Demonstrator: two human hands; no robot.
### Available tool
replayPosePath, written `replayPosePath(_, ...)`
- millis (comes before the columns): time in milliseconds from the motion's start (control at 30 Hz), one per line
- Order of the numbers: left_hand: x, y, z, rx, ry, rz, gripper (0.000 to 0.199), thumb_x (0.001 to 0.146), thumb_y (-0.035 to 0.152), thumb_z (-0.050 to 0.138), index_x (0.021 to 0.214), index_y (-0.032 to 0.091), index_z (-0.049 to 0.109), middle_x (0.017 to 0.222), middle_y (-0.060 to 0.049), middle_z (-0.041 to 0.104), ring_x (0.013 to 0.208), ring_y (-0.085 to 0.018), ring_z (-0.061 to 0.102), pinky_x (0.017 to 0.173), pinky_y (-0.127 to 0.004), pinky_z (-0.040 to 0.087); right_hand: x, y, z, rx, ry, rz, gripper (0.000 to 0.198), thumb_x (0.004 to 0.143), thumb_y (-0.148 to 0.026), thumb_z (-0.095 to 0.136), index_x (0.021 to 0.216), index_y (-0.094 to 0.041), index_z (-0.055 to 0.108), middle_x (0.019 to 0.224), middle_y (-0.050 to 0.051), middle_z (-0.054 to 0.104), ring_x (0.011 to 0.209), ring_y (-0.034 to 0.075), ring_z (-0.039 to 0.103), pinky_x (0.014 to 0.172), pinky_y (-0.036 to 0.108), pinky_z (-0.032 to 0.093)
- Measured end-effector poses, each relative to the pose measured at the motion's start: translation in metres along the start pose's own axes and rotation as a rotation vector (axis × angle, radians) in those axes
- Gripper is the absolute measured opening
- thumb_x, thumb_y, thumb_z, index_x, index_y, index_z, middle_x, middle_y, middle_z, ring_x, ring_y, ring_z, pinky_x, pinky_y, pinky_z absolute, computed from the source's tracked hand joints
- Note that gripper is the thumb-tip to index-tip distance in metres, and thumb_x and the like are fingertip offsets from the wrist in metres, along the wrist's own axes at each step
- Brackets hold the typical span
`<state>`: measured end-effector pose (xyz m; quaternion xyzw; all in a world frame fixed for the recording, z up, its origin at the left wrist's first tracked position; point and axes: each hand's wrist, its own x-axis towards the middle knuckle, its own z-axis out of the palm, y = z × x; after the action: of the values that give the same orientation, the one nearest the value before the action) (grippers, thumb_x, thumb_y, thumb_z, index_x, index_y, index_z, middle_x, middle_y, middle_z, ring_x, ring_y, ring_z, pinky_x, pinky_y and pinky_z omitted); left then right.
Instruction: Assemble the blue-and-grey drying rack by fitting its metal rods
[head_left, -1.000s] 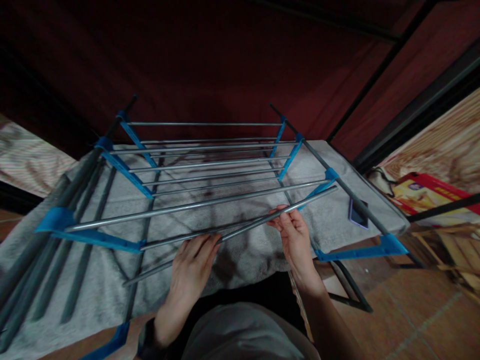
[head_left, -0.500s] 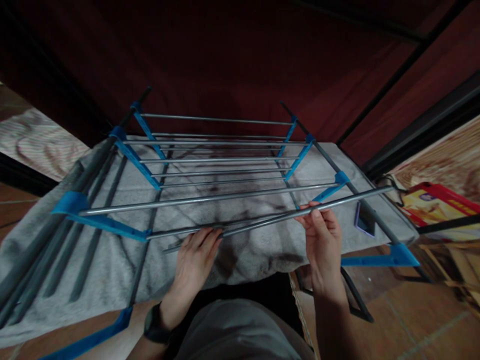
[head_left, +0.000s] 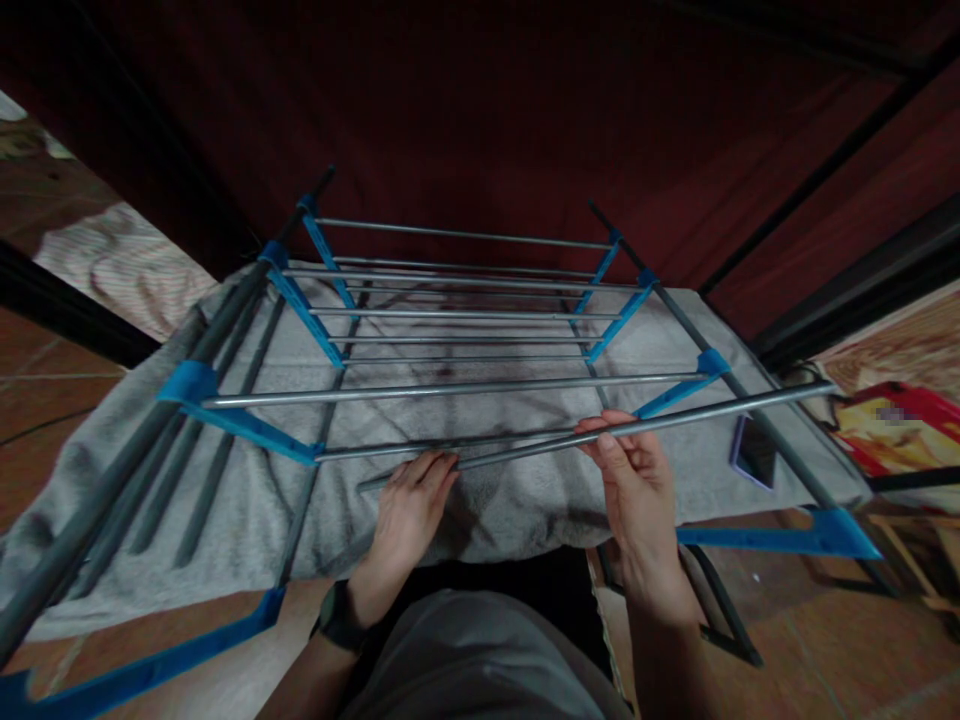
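Observation:
A long grey metal tube [head_left: 720,407] lies slantwise across the near side of a rack of grey tubes and blue plastic brackets [head_left: 259,432]. My left hand [head_left: 411,512] is closed around its lower left part, fingers over the top. Farther right, my right hand [head_left: 634,485] pinches the same tube between thumb and fingers, palm turned up. The tube's right end sticks out past the rack's right side pole [head_left: 776,445]. Just behind the held tube, a thinner crossbar [head_left: 390,450] runs from the left bracket; its right end is hidden near my right hand.
Several loose grey tubes [head_left: 206,490] lie at the left on a grey blanket [head_left: 480,510]. A phone [head_left: 754,452] rests on the blanket at the right. Blue brackets [head_left: 780,532] jut out toward me at both near corners. A red and yellow package [head_left: 892,430] is at the far right.
My right hand has shifted left along the tube, closer to my left hand. The left hand keeps its hold. The whole view has swung a little, so the rack appears farther right.

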<state>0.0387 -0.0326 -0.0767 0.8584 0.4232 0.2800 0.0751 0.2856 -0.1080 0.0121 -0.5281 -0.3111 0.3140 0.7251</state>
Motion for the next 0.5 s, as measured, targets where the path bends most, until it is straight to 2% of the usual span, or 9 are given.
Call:
replayPosePath(200, -0.009, -0.012, 0.012, -0.025, -0.002, -0.027, 0.034, 0.101, 0.034, 0.042, 0.128, 0.025, 0.061, 0.113, -0.007, 0.07, 0.099, -0.021, 0.067, 0.088, -0.035, 0.054, 0.005, 0.01, -0.001, -0.002, 0.021, 0.002, 0.022, 0.081, -0.034, 0.075, 0.1, -0.026, 0.066, 0.092, 0.0, 0.072, 0.09, 0.018, 0.067, 0.09, 0.042, 0.055)
replayPosePath(500, -0.017, -0.029, 0.022, -0.012, -0.043, -0.055, 0.036, 0.101, 0.035, 0.041, 0.127, 0.021, 0.06, 0.114, -0.009, 0.07, 0.104, -0.023, 0.065, 0.094, -0.039, 0.051, 0.006, 0.014, -0.005, -0.009, 0.032, 0.013, 0.024, 0.081, -0.035, 0.075, 0.101, -0.025, 0.067, 0.094, 0.001, 0.072, 0.091, 0.018, 0.067, 0.092, 0.041, 0.054)
